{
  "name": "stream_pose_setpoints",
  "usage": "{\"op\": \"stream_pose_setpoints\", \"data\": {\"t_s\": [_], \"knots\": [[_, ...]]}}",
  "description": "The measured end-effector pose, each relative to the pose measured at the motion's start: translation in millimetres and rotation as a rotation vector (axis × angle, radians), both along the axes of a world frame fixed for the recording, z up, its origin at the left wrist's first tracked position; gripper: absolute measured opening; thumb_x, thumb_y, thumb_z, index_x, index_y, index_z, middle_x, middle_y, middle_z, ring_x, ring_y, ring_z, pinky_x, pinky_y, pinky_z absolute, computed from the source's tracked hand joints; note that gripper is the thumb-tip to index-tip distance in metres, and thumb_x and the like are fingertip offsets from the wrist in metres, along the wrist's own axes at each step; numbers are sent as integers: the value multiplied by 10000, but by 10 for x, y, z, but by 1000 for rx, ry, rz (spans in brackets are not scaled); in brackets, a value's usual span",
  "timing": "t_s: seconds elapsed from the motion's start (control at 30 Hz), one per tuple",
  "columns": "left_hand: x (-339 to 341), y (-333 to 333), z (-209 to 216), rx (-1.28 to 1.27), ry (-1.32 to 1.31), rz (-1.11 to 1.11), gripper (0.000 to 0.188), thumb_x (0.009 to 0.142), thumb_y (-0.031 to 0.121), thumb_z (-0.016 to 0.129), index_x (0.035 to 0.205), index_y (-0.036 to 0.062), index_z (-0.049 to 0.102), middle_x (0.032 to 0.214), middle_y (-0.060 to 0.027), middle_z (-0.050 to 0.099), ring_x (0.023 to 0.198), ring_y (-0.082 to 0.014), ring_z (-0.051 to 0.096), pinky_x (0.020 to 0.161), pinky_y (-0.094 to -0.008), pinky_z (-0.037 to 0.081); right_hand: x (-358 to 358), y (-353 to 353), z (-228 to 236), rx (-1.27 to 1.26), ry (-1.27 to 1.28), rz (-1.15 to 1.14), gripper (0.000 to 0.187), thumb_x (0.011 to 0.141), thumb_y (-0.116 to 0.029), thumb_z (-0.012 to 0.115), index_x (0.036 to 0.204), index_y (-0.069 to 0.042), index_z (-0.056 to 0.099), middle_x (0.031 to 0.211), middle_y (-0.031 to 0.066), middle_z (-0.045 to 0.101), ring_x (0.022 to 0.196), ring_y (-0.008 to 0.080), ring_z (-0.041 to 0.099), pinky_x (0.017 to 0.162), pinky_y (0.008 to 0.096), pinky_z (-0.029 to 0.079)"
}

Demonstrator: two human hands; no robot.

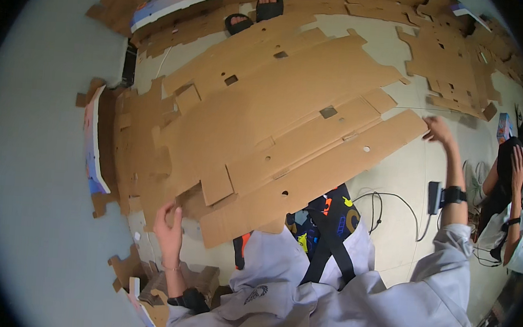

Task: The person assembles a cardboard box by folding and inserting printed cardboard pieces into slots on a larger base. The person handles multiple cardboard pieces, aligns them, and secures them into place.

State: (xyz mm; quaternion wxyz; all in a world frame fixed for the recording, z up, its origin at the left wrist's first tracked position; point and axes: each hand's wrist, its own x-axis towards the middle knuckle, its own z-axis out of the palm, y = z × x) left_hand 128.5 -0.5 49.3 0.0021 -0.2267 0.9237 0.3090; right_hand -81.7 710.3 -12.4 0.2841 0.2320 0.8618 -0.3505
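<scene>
A large flat brown cardboard sheet (pixel 265 121), die-cut with creases, small holes and folded flaps, stretches at a slant in front of me. At its near left end, my left hand (pixel 169 227) is at the edge, thumb and fingertips closed on the cardboard; part of the grip is hard to make out. My right hand (pixel 439 131) pinches the sheet's far right corner, its fingers bent round the edge. The sheet's near long strip passes over my lap, just above a dark patterned cloth (pixel 324 221) with crossed black straps.
More cut cardboard (pixel 447 67) lies around the floor, some pieces with coloured printed edges (pixel 97 141). A person's sandalled feet (pixel 254 15) stand beyond the sheet. At right sits another person, a hand (pixel 518 162) on a dark knee. A black cable (pixel 419 228) loops near my right arm.
</scene>
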Motion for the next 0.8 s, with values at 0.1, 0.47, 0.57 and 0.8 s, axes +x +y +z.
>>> {"op": "stream_pose_setpoints", "data": {"t_s": [0.1, 0.47, 0.57, 0.8], "knots": [[567, -262, -155, 181, -302, 87, 307, 826, 108, 633, 1109, -3, 593, 987, -118, 651, 963, -225, 597, 884, -337, 447, 594, -12, -760, -149, -124, -130, 290, 878, -239, 508, 1040, -18, 600, 827, 96, 672, 668, 189, 648, 586, 299, 516], [610, 528, -859, 1336, 75, 682, 400, 900, 230, 597, 1230, 36, 481, 1183, -66, 541, 1128, -208, 501, 962, -367, 410, 833, -1708, 183, -1216, 369, -363, 674, 860, -343, 646, 1364, -62, 298, 1270, 130, 498, 935, 219, 619, 813, 355, 512], [111, 752, -635, 1263, 267, 318, 500, 901, 420, 553, 1252, 71, 484, 1249, -71, 524, 1166, -230, 487, 996, -376, 387, 548, -1877, 401, -946, 519, -462, 568, 875, -267, 600, 1327, -55, 331, 1181, 110, 534, 900, 208, 621, 805, 343, 517], [-134, 420, -793, 1423, 278, 541, 432, 948, 395, 471, 1253, 89, 484, 1221, -51, 547, 1130, -205, 512, 977, -380, 420, 431, -2109, 585, -681, 633, -361, 443, 758, -53, 451, 1176, 21, 580, 1056, 71, 612, 947, 139, 580, 811, 271, 482]]}}
